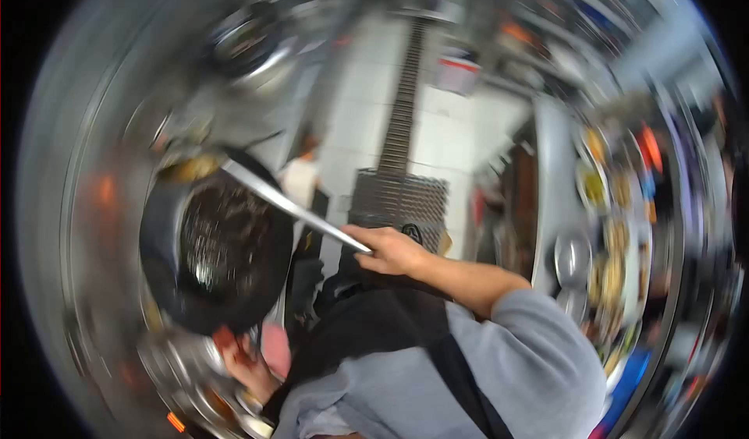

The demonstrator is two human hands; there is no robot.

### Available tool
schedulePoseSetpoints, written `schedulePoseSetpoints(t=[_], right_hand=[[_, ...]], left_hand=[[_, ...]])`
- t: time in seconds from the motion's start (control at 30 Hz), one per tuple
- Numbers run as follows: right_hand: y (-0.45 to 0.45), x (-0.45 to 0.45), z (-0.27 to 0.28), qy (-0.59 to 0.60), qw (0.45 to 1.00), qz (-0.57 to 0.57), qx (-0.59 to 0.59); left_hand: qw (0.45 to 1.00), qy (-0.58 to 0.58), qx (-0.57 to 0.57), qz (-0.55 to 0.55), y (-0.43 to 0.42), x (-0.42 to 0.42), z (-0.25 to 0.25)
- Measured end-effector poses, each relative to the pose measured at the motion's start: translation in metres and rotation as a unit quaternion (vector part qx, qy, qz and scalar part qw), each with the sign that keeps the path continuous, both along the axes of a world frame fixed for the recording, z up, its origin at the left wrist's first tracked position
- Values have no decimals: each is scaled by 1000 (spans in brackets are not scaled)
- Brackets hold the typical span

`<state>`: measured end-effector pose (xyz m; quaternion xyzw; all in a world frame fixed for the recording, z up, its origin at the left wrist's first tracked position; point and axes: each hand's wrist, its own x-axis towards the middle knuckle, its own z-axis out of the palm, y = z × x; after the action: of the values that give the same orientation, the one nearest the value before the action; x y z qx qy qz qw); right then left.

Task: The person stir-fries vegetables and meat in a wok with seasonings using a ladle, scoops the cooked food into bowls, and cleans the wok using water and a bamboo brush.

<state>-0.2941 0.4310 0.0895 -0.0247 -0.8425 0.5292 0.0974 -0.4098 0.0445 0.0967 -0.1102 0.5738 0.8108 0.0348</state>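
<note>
A black wok (164, 244) with a glossy dark liquid inside is on the stove to my left. My right hand (390, 250) is closed around the end of a ladle's long metal handle (296, 211). The handle slants across the wok's far right edge, and its other end meets a blurred yellowish patch (189, 168) at the far rim. At the wok's near rim, my left hand (246, 365) is closed, its fingers reddish and blurred against the edge. A pink cloth (275, 349) lies beside that hand.
Metal containers (175, 361) stand at the near left. Another round pan (246, 45) sits farther along the stove. On the right, a counter (546, 182) carries several dishes of food (593, 182). A floor drain grate (402, 104) and a white bucket (456, 75) are ahead.
</note>
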Motion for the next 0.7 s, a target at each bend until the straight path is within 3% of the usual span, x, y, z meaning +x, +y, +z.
schedulePoseSetpoints(t=[0.07, 0.1, 0.13, 0.2, 0.23, 0.3, 0.33, 0.37, 0.43, 0.47, 0.5, 0.53, 0.57, 0.6, 0.63, 0.7], right_hand=[[-8, -37, 11, -57, 998, 20, -4], [-11, -53, 21, -113, 993, 41, 5], [-12, -69, 10, -105, 993, 61, -12], [-11, -98, -9, -85, 991, 100, -21], [-8, -115, -14, -68, 991, 116, -10], [-4, -147, -26, -44, 986, 160, 26], [5, -159, -25, -147, 974, 169, 23], [2, -175, -30, -124, 974, 186, -27], [-14, -207, -11, -179, 954, 204, -130], [-2, -232, -26, -164, 957, 229, -76], [-18, -251, -9, -217, 952, 215, 2], [-33, -271, 10, -271, 936, 208, 81], [-9, -324, -35, -202, 934, 287, 71], [16, -379, -79, -129, 921, 365, 52], [39, -433, -122, -60, 897, 436, 27], [-65, -392, -46, -85, 894, 426, 109]], left_hand=[[990, -11, 134, 29, -27, -14, -35], [970, -81, 82, 212, 19, -18, 0], [966, -134, 117, 186, -3, -28, -23], [965, -80, 161, 188, -16, -51, -74], [951, -110, 158, 243, -9, -64, -75], [948, -59, 157, 272, 2, -89, -72], [950, -50, 161, 261, -3, -99, -92], [933, -70, 187, 301, -7, -111, -93], [936, -67, 213, 270, -18, -138, -119], [914, -22, 236, 329, -14, -161, -126], [925, -11, 236, 299, -24, -184, -159], [941, -64, 193, 270, -22, -196, -151], [928, -30, 197, 314, -23, -229, -194], [912, -74, 139, 379, -17, -216, -158], [903, -103, 56, 413, -20, -221, -156], [863, -176, -129, 456, -24, -225, -166]])
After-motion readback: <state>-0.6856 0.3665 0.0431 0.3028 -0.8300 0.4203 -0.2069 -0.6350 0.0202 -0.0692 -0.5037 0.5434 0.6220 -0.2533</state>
